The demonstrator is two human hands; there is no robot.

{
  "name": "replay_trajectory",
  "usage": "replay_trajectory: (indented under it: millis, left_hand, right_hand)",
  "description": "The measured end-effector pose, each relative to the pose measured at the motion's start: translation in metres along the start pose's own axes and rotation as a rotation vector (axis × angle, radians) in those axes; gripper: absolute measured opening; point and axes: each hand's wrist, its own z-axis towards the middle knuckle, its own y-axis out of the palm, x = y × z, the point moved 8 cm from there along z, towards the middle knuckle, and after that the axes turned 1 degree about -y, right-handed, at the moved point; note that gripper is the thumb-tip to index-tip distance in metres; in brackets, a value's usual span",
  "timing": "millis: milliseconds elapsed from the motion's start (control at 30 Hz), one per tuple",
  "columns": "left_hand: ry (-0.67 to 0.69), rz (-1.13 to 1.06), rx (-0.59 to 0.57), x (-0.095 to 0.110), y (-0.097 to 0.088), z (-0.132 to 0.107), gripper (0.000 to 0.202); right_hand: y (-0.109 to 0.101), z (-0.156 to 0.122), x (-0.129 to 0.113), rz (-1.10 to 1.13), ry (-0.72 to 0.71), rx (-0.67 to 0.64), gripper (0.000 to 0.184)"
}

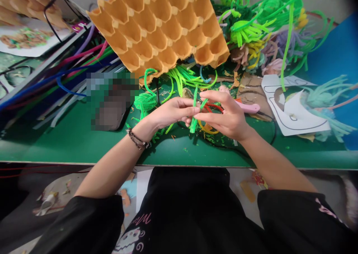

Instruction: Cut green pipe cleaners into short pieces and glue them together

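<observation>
Over the green table, my left hand pinches a short bundle of bright green pipe cleaners between thumb and fingers. One fuzzy stem points up from the pinch and the folded end hangs below it. From the other side, my right hand has its thumb and fingers closed around a strand that slants off the same bundle. Left of my left hand lies a green pipe-cleaner tuft. A pink handle sticks out beside my right hand; the rest of that object is hidden. Beneath my hands are red and yellow loops.
A cardboard egg tray leans at the back. Bundles of green pipe cleaners pile up behind on the right. White cut paper lies at the right, and a blurred dark object at the left. Green scraps litter the green table.
</observation>
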Motion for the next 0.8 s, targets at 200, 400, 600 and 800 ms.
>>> replay_trajectory:
  millis: [200,400,600,800]
  left_hand:
    - [-0.007,-0.133,0.09,-0.001,-0.006,0.001,0.024]
    - [0.127,-0.195,0.369,0.005,-0.032,0.0,0.009]
    - [0.145,-0.143,0.465,0.009,-0.036,-0.003,0.004]
    - [0.144,-0.082,0.461,0.011,-0.032,-0.003,0.006]
  right_hand:
    - [-0.002,0.0,0.003,0.006,0.091,0.002,0.018]
    - [-0.009,-0.001,0.007,-0.122,0.137,0.094,0.028]
    - [0.004,-0.002,0.002,-0.373,0.057,0.01,0.035]
    - [0.003,0.0,0.0,-0.43,0.063,0.012,0.034]
